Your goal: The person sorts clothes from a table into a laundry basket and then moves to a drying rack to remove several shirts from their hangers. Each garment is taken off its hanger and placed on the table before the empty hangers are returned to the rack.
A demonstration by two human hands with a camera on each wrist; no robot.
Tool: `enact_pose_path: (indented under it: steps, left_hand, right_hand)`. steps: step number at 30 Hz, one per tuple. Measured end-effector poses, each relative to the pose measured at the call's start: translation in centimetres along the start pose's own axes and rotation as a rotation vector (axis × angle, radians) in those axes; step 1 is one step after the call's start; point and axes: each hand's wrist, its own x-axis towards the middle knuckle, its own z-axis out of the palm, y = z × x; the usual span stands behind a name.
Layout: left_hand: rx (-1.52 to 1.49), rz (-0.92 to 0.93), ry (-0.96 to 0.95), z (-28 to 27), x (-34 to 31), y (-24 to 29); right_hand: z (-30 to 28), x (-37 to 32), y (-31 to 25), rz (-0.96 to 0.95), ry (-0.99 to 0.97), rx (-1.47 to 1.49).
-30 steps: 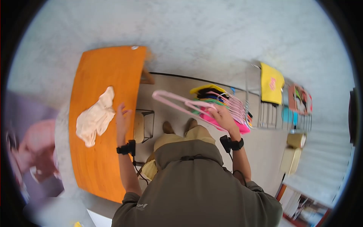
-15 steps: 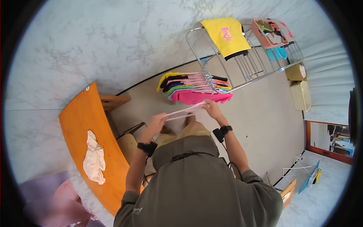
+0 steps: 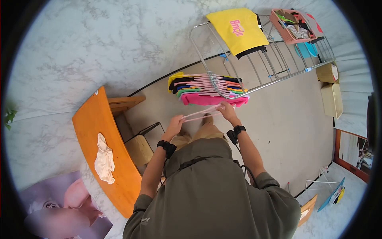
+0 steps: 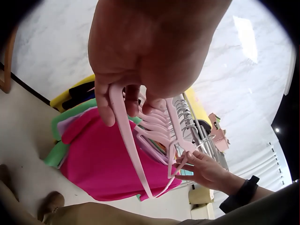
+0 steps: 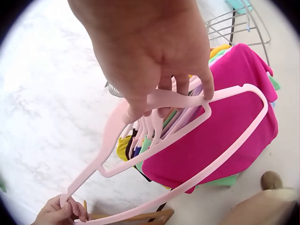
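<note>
Both hands hold a bare pink plastic hanger (image 5: 201, 176) low in front of the body. My left hand (image 3: 174, 126) grips one end of it, fingers curled over the arm. Toward the other side, my right hand (image 3: 228, 113) pinches the hanger between thumb and fingers near its middle, as the right wrist view shows. The hook is largely hidden by the right hand there. Just beyond the hanger hangs a row of colourful garments on pink hangers, with a bright pink garment (image 3: 195, 99) nearest.
A metal drying rack (image 3: 278, 83) bears the row, a yellow garment (image 3: 238, 32) and a pink basket (image 3: 281, 27) of small clothes. At left, a crumpled cream garment (image 3: 104, 159) lies on an orange wooden table (image 3: 89, 115), with a stool (image 3: 139, 149) beside it.
A second ago only the right hand held the hanger, with the left hand by the table. The left hand has since taken its other end. The view has turned toward the rack.
</note>
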Motion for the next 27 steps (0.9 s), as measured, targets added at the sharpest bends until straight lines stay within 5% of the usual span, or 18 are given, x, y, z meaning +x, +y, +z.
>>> enact_pose_path:
  steps: [9, 17, 19, 24, 27]
  left_hand:
    - [-0.028, -0.178, -0.054, 0.4, 0.1, -0.2]
    - [-0.018, -0.21, -0.104, -1.0, -1.6, -3.7]
    - [-0.037, -0.215, -0.063, -1.4, -2.4, -4.5]
    - [-0.033, -0.307, -0.049, -2.7, -4.3, -5.7]
    - [-0.05, -0.349, -0.039, -3.4, -5.0, -5.9]
  right_hand:
    - [0.5, 0.3, 3.3, -0.028, 0.303, -0.041]
    - [-0.2, -1.5, -1.6, -0.066, 0.728, -0.407]
    - [0.0, -1.9, -2.0, 0.235, 0.255, -0.055]
    - [3.3, 0.1, -4.0, 0.134, 0.098, 0.233]
    - [5.7, 3.8, -2.1, 0.494, 0.094, 1.066]
